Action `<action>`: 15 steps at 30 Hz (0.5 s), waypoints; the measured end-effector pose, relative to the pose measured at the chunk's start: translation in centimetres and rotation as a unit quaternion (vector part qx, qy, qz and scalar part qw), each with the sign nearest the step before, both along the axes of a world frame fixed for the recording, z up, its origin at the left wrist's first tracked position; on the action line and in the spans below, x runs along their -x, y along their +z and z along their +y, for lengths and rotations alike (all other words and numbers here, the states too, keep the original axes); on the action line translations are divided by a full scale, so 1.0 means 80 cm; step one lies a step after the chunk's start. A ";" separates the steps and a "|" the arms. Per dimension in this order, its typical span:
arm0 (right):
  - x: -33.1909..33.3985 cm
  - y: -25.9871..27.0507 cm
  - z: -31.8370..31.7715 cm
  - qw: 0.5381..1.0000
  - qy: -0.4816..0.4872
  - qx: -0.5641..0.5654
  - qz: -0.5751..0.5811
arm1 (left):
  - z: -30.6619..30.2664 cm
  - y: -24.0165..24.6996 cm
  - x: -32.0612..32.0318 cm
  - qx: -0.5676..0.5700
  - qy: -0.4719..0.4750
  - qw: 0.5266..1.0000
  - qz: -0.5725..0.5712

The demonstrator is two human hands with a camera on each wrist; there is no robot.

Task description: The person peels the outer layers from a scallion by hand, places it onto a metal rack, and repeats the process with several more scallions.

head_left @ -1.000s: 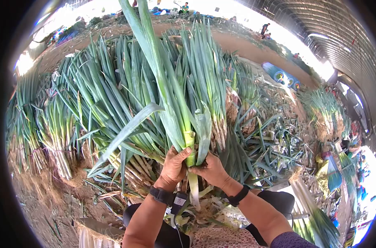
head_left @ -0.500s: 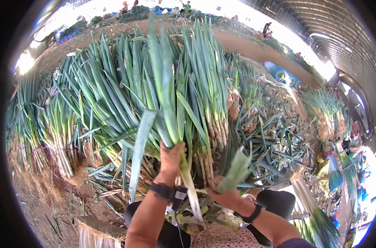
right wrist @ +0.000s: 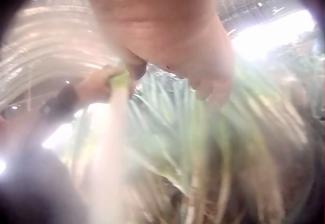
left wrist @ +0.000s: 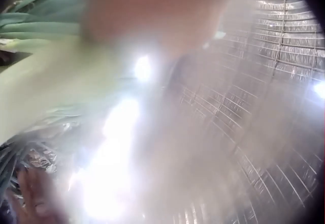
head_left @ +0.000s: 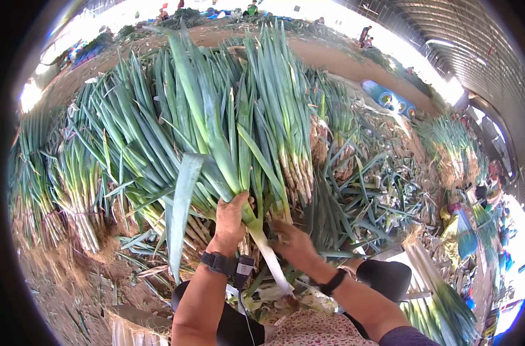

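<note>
My left hand (head_left: 230, 220) grips a thick leek (head_left: 269, 258) around its pale green upper shank. The white end slants down toward my lap, and the green leaves rise away over the pile. One broad leaf (head_left: 184, 202) bends over and hangs left of that hand. Just right of the white shank is my right hand (head_left: 297, 247), empty, with loosely bent fingers. In the right wrist view the same leek (right wrist: 112, 137) stands blurred below the left hand (right wrist: 96, 85). The left wrist view catches the right hand (left wrist: 35, 198) low in its corner.
A large heap of leeks (head_left: 153, 127) lies ahead. Tied bundles (head_left: 83, 196) stand at left, and loose leaf scraps (head_left: 377, 202) cover the ground at right. More leeks (head_left: 426, 271) lie beside my right knee (head_left: 383, 279). People (head_left: 365, 36) are far off.
Both hands were on the leek; the right hand pulled a leaf piece away to the right, let it go, and came back empty beside the shank. The left hand kept hold.
</note>
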State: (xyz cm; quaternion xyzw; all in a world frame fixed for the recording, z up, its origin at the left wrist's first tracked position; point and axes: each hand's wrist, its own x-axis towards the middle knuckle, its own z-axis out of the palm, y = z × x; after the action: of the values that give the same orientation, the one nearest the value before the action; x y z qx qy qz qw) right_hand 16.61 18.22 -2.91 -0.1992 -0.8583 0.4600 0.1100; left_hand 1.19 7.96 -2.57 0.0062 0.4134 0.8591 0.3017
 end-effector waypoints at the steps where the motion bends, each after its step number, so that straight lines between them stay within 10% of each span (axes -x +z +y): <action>1: 0.017 0.005 -0.017 0.998 0.017 0.026 0.055 | 0.002 0.001 -0.003 -0.003 -0.007 1.000 0.004; 9: 0.027 -0.012 -0.049 0.975 0.058 -0.145 0.158 | 0.006 0.008 -0.001 0.002 0.028 0.999 0.035; 15: 0.031 0.009 -0.014 0.964 0.003 0.241 0.108 | -0.009 0.036 -0.001 -0.117 -0.046 0.981 0.146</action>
State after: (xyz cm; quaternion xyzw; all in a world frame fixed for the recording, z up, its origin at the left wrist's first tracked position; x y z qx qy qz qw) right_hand 14.11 17.12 -2.18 -0.1661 -0.7054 0.6727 0.1492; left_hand 1.31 7.25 0.27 0.1857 0.3488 0.8768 0.2740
